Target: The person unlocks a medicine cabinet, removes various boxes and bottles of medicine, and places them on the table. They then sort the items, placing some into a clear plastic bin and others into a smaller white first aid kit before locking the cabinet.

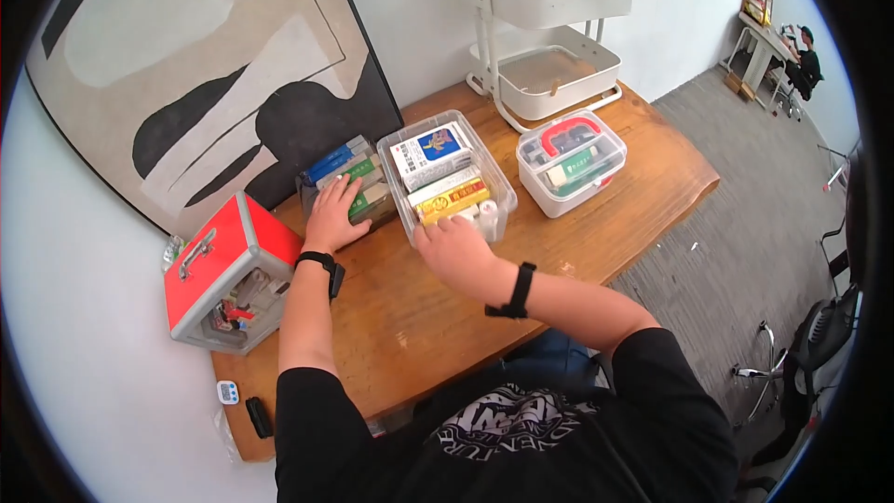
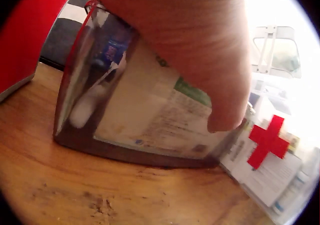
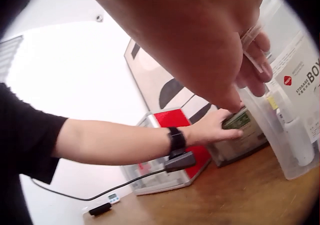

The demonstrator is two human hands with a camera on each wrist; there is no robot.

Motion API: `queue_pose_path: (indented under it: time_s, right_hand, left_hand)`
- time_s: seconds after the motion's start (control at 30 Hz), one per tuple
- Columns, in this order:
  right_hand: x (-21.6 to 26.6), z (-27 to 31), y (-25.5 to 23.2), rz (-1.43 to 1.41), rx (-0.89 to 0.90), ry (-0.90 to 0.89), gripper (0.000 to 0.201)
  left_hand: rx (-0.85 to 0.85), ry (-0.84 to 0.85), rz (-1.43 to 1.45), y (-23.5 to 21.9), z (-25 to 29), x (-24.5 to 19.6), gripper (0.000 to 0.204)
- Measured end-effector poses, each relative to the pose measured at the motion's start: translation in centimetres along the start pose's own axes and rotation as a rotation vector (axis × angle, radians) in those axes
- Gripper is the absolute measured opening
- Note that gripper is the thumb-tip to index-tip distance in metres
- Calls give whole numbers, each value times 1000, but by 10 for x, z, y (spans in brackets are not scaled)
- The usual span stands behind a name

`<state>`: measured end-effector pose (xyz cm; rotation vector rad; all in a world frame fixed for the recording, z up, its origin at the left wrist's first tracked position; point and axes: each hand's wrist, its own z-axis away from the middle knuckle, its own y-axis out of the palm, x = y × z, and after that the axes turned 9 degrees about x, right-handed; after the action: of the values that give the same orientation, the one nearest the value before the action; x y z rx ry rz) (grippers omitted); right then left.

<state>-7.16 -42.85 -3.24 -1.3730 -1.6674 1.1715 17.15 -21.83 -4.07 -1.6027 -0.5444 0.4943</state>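
Note:
In the head view my left hand (image 1: 333, 216) rests with fingers spread on a see-through case (image 1: 377, 210) packed with medicine boxes, green and blue ones among them. Its thumb lies against the near side of the case (image 2: 150, 130) in the left wrist view. My right hand (image 1: 458, 256) grips the near wall of a clear plastic bin (image 1: 507, 196), fingers curled over the rim. Inside that bin are a white-and-blue carton (image 1: 430, 154), a yellow box (image 1: 453, 200) and small white bottles (image 1: 488, 214). A red cross (image 2: 268, 141) marks the bin's outer side.
A red-topped case (image 1: 233, 261) with a clear side stands at the left. To the right sits a lidded clear box (image 1: 571, 168) with a red handle. A white tiered cart (image 1: 559, 74) stands behind on the wooden table (image 1: 400, 335). A small timer (image 1: 227, 392) lies front left.

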Motion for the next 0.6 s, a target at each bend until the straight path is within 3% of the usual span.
queue_pose_path:
  time_s: [0.07, 0.13, 0.17, 0.27, 0.3, 0.33, 0.4, 0.43, 0.47, 0.53, 0.6]
  right_hand:
    - [22, 29, -19, 18, 132, 20, 20]
    - [40, 60, -37, -37, 148, -15, 31]
    - [47, 74, -47, -95, 146, -48, 43]
    - [54, 103, -76, -318, 176, -168, 49]
    - [52, 110, -81, -403, 216, -201, 53]
    - [50, 114, -88, -401, 230, -204, 53]
    - [46, 118, -98, -609, 266, -295, 54]
    - [47, 118, -92, -642, 188, -341, 51]
    - [50, 118, -92, -640, 193, -341, 51]
    - [57, 116, -92, -685, 172, -393, 49]
    - [61, 112, -90, -709, 165, -420, 45]
  left_hand:
    - [-21, 34, 7, 2, 0, 4, 93]
    - [-55, 49, 15, 4, 1, 5, 91]
    - [-86, 52, 30, 7, 2, 5, 86]
    - [-248, 101, -22, 10, 5, 4, 66]
    - [-370, 140, -10, 6, 8, -5, 50]
    - [-370, 133, 2, 6, 12, -18, 50]
    - [-528, 65, 247, 5, 23, -51, 34]
    - [-518, 49, 496, 2, 31, -70, 26]
    - [-416, -42, 703, -6, 46, -86, 28]
    - [-221, -276, 1497, 8, 81, -84, 42]
    - [-211, -199, 1824, 21, 125, -71, 57]
